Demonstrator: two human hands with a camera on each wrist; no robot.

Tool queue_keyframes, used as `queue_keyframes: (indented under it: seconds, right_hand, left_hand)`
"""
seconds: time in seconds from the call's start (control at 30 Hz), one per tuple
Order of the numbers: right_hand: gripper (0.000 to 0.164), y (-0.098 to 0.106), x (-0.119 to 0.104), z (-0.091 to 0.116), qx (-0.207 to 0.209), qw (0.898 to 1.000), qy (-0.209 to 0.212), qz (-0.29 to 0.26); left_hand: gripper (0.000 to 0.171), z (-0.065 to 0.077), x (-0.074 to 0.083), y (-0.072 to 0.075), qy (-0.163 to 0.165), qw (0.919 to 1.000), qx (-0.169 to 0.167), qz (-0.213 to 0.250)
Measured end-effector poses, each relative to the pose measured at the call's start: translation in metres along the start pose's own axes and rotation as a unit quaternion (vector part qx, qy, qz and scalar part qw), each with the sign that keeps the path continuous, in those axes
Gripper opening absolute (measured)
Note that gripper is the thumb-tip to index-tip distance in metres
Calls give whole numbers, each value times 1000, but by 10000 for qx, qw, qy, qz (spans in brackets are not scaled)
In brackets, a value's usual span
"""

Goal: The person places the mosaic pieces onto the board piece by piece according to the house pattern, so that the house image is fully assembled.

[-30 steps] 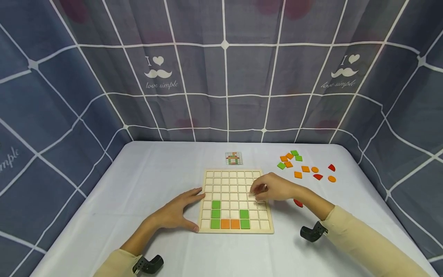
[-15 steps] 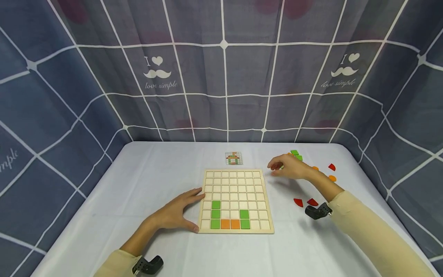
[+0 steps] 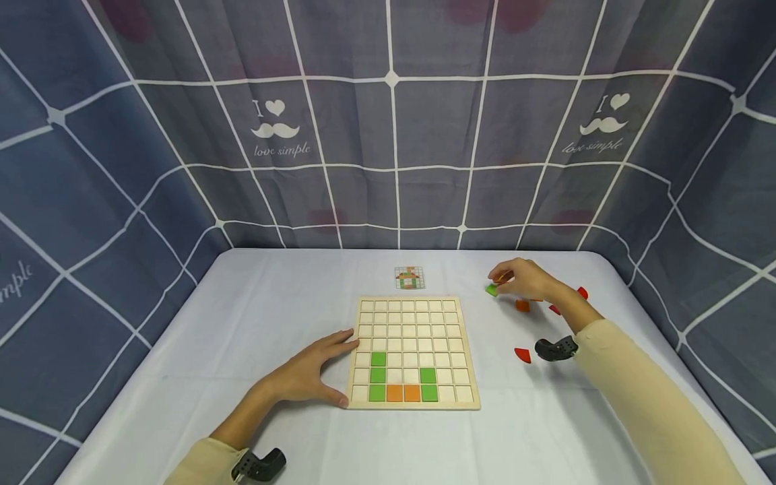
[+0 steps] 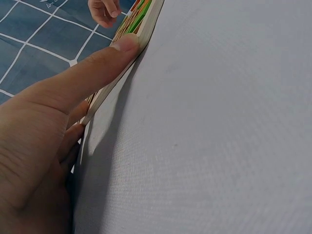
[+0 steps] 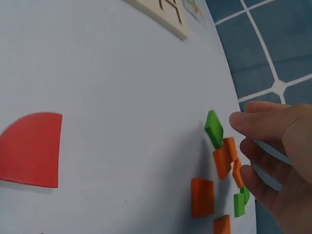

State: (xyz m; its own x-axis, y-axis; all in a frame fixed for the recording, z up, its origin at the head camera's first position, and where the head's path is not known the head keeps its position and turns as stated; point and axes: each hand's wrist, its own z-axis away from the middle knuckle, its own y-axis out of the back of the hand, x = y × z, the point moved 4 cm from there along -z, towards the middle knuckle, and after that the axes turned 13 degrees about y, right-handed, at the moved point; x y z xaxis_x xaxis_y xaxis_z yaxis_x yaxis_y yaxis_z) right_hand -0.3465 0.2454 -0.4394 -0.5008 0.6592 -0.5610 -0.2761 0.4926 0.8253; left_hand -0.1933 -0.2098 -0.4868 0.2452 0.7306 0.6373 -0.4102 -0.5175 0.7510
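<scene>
My left hand rests against the left edge of a wooden grid board. In the left wrist view its thumb lies extended on the board's rim. Green square tiles and two orange ones fill cells in the board's lower rows. My right hand is over the loose tiles at the back right, its fingertips close to a green tile. In the right wrist view its thumb and fingers stand apart, with nothing between them. Orange tiles lie beside and below the fingers.
A small pattern card lies behind the board. Red quarter-round pieces, one of them nearer the front, lie right of the board on the white cloth. Curtains surround the table. My forearm hides some pieces.
My right hand has moved from over the board's right side to the loose tiles at the back right. The left hand and the tiles on the board stay put.
</scene>
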Motion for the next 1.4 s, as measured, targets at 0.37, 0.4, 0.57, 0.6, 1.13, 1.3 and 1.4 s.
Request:
queue_keyframes:
  seconds: [0.37,0.4,0.57,0.6,1.13,1.3,1.4]
  right_hand:
    - [30,-18,18,1,132,9997,41,219]
    - [30,-18,18,1,137,9997,35,217]
    - [22,-17,19,-1,52,9997,24,243]
    - [20,-17,19,-2,44,9997,43,233]
    - [14,-12,-4,-2,-225,9990,372,122]
    - [14,-18,-26,-2,-612,9941,900,-40]
    - [16,-23,-39,-2,-773,9888,1264,-204]
  left_hand:
    - [109,0,0,0,50,10000,-17,12]
    - [109,0,0,0,45,10000,-12,6]
    - [110,0,-1,0,-1,10000,-16,-3]
    - [110,0,-1,0,-2,10000,-17,1]
    - [109,1,1,1,18,10000,-9,34]
    - [109,1,0,0,10,10000,-16,61]
    - [109,1,0,0,4,10000,-7,46]
